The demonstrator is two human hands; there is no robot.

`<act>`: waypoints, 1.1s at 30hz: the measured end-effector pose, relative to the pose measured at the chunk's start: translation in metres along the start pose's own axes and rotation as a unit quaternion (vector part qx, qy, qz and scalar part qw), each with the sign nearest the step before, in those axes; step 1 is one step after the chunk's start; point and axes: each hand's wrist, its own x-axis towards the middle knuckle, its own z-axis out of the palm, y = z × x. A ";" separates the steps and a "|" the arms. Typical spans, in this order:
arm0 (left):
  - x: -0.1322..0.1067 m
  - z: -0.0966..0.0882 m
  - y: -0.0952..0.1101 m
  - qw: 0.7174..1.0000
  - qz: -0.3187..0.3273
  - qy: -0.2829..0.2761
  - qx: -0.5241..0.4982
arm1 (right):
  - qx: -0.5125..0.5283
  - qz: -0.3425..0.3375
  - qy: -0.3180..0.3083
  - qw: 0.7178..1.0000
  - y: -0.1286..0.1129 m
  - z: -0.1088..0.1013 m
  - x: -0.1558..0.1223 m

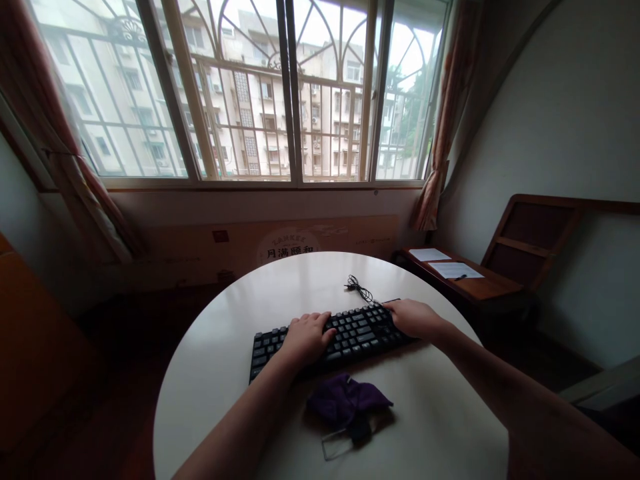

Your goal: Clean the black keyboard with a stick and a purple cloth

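Note:
A black keyboard (350, 337) lies on a round white table (215, 360). My left hand (306, 337) rests on the keys left of centre, its fingers loosely curled and lying on them. My right hand (413, 318) covers the keyboard's right end, fingers bent round that edge. The keyboard's black cable (359, 288) is bunched on the table just behind it. A crumpled purple cloth (347, 401) lies in front of the keyboard, with a small dark item and a clear card (336, 445) beside it.
A low wooden side table (483, 288) with white papers (454, 269) stands at the right, beside a wooden frame leaning on the wall. A barred window (280, 93) with curtains fills the back. A flat cardboard box (280, 247) leans beneath the window.

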 end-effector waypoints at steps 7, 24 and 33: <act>-0.001 0.000 0.001 1.000 -0.011 0.004 0.001 | -0.021 0.002 -0.009 1.000 0.008 0.004 -0.033; -0.001 0.002 -0.001 1.000 0.000 0.017 0.002 | -0.050 -0.020 0.018 0.998 -0.003 -0.026 -0.109; -0.001 0.003 -0.001 1.000 -0.001 0.014 -0.001 | -0.028 -0.024 0.024 0.999 -0.045 -0.009 -0.017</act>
